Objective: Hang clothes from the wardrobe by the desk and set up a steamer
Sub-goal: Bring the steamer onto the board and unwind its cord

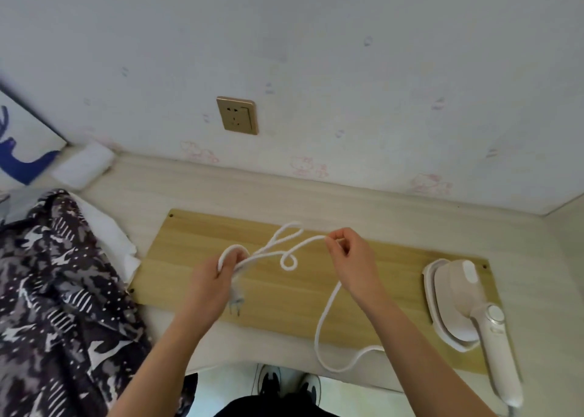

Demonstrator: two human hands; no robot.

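Both left hand (215, 281) and right hand (354, 258) grip the steamer (455, 293) cord (328, 303), apparently uncoiling it; next, the plug (236, 299) needs the upper-centre socket (237, 115).

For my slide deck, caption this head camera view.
Left hand and right hand hold the steamer's looped white cord over a wooden board.

Pale patterned wall (316, 37); gold socket (237, 115)

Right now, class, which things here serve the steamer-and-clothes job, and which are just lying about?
Job: steamer, white cord held in left hand and right hand, plug, wall socket, patterned garment.
Lying about: blue-and-white picture, white packet, wooden board.
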